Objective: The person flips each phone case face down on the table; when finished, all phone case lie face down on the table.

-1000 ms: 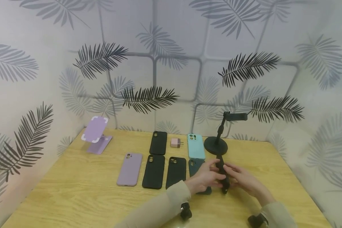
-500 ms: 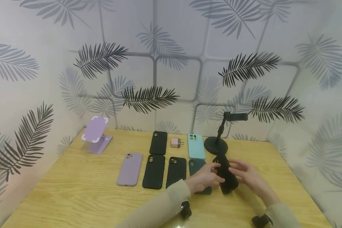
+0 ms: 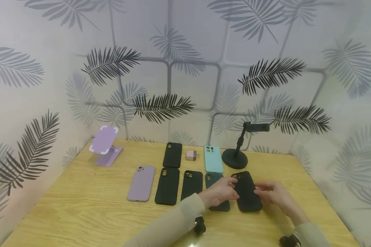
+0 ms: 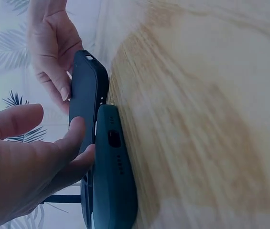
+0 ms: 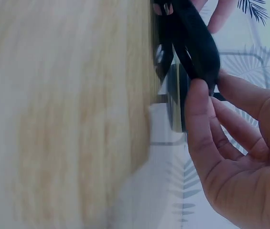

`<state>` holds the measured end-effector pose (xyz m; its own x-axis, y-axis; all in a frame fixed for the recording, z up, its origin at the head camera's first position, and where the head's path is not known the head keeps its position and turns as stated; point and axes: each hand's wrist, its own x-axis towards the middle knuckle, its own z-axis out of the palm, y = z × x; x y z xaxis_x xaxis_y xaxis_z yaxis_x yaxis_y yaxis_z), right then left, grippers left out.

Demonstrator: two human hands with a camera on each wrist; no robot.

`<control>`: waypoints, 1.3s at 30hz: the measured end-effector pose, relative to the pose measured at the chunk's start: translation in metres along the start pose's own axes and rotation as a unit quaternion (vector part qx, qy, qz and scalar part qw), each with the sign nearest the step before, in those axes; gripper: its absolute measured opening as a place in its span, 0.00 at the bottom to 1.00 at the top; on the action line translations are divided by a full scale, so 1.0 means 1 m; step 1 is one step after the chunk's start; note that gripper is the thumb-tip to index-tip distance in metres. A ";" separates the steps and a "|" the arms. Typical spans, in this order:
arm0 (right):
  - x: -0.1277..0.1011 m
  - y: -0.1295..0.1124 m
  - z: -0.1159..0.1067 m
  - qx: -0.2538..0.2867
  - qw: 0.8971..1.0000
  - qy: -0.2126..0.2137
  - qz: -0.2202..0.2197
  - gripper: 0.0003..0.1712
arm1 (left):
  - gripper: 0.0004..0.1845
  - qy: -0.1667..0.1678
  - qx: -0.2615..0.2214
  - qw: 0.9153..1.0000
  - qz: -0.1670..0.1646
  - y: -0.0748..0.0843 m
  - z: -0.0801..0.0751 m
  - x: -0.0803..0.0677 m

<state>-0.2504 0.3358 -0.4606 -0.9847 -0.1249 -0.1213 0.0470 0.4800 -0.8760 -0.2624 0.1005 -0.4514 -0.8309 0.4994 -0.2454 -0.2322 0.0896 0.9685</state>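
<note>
So, both hands are on the same matte black soft phone case, which lies camera-hole end away from the person at the right end of the near row on the pale wooden desk. Its long axis runs near-to-far, tipped slightly to the left at the far end. The left hand comes in from the left and pinches the case's left long edge, thumb and fingertips curled onto it. The right hand does the same from the right side, thumb pressed on the edge. So the case sits squarely between the two hands, neither one clearly nearer.

From the left wrist view the black case looks tilted up on edge against the dark teal phone case right beside it, touching or nearly so; I can't tell how much of it actually rests on the desk.

Further left in that row are two more black cases and a lilac phone case. Behind are a mint phone case, a small pink charger plug, a black round-base phone holder and a lilac folding phone stand.
</note>
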 end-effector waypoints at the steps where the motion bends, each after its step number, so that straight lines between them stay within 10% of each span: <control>1: 0.000 0.001 -0.001 -0.004 1.000 -0.007 0.003 0.28 | 0.33 0.001 0.003 1.000 -0.001 0.000 0.000 -0.001; 16: -0.002 0.006 -0.001 0.026 0.997 -0.073 0.021 0.31 | 0.32 -0.010 0.045 0.999 0.007 0.000 -0.010 -0.003; 39: 0.015 -0.029 0.031 0.051 0.993 -0.090 -0.053 0.31 | 0.22 -0.063 0.006 0.997 0.038 0.012 -0.068 -0.017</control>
<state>-0.2617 0.2933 -0.4518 -0.9397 -0.3271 -0.0999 -0.0288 0.3669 -0.9298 -0.2852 0.0342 -0.4382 -0.7751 0.6097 -0.1654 -0.1650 0.0574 0.9846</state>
